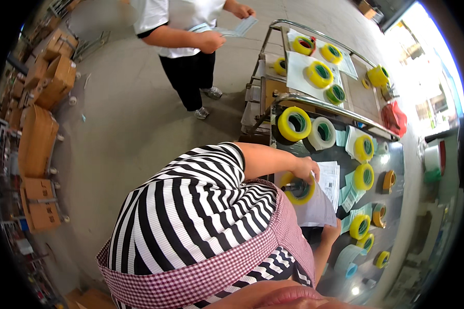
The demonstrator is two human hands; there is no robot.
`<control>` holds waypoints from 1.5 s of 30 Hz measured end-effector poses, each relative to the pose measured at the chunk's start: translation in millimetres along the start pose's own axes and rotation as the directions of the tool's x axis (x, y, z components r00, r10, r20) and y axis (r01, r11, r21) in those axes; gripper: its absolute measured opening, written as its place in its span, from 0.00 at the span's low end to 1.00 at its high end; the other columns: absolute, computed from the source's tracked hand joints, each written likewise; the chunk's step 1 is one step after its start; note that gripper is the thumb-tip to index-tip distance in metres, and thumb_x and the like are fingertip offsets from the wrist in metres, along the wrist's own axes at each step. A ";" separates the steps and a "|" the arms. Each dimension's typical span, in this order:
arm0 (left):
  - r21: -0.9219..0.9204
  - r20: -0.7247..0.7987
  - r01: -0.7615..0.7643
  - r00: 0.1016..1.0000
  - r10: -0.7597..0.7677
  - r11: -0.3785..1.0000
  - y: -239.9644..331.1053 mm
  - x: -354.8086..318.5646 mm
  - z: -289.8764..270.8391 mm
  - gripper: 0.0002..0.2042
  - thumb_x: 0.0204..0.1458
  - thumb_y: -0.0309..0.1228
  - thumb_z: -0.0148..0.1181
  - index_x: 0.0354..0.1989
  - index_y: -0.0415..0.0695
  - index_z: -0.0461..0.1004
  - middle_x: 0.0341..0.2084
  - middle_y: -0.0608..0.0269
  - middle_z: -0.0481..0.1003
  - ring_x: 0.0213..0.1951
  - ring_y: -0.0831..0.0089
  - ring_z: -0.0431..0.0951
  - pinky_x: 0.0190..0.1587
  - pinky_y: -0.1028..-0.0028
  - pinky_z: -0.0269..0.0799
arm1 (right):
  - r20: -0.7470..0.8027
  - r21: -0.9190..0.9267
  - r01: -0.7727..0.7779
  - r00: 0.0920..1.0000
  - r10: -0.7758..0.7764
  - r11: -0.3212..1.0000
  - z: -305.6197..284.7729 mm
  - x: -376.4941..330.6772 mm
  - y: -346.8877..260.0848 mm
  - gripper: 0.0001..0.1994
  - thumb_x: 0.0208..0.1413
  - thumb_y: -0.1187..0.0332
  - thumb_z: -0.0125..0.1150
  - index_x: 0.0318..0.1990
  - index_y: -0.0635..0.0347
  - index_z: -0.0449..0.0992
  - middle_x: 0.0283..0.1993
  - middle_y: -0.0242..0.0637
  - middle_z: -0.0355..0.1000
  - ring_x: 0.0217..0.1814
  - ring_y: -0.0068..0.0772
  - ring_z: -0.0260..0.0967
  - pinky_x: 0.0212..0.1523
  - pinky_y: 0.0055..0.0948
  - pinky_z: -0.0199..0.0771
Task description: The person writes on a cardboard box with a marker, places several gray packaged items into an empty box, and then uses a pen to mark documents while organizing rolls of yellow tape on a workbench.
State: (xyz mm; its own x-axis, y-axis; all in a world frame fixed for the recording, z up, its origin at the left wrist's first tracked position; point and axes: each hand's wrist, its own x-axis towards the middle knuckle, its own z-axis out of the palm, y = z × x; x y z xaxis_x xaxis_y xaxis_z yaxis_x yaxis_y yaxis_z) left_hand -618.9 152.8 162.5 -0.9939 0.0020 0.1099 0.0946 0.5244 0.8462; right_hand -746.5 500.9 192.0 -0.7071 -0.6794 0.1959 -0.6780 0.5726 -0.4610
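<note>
My left hand is closed on the upper edge of a pale sheet, which looks like paper or a thin bag. The sheet's lower corner is pinched in my right hand, whose fingers are partly hidden beneath it. Beside my left hand, against the sheet, is a yellow tape roll with a dark piece in its middle. White printed papers lie just beyond the sheet. Further along the dark tabletop rest yellow tape rolls with green cores, some on pale green slips.
A metal-railed cart with more tape rolls and papers adjoins the table. A red bag sits at its far corner. Another person stands at the upper left, holding papers. Cardboard boxes on wheeled carts line the left side.
</note>
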 end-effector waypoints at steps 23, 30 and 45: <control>0.188 0.109 0.169 0.975 -0.191 0.968 19.1 27.4 -3.4 0.17 0.58 0.37 0.55 0.55 0.53 0.77 0.52 0.57 0.77 0.53 0.51 0.76 0.55 0.58 0.70 | 0.138 -0.034 -0.159 0.977 0.162 0.987 -3.6 35.7 25.4 0.17 0.53 0.71 0.61 0.49 0.69 0.77 0.46 0.47 0.79 0.48 0.41 0.76 0.50 0.33 0.72; -0.143 0.008 0.343 0.938 -0.346 0.928 36.4 -2.5 -13.9 0.19 0.57 0.33 0.55 0.57 0.49 0.74 0.53 0.53 0.76 0.54 0.50 0.75 0.55 0.56 0.70 | 0.094 0.030 -0.218 0.972 0.214 0.976 -2.6 25.6 27.0 0.15 0.53 0.70 0.63 0.47 0.68 0.78 0.42 0.45 0.80 0.43 0.38 0.77 0.46 0.32 0.73; 0.094 0.066 0.245 0.966 -0.251 0.965 28.0 54.5 15.5 0.13 0.48 0.33 0.59 0.42 0.59 0.83 0.43 0.63 0.82 0.48 0.62 0.80 0.51 0.63 0.75 | -0.003 -0.163 -0.268 0.963 0.271 0.950 0.6 12.5 -7.3 0.20 0.44 0.71 0.62 0.48 0.66 0.77 0.46 0.51 0.79 0.52 0.50 0.76 0.52 0.40 0.73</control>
State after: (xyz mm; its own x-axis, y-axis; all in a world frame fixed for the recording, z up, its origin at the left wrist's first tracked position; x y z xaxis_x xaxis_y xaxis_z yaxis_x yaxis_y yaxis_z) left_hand -671.3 180.8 184.1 -0.9873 -0.0740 -0.1409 -0.1573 0.5870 0.7942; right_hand -750.3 487.9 197.2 -0.8649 -0.4976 0.0668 -0.4874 0.8002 -0.3496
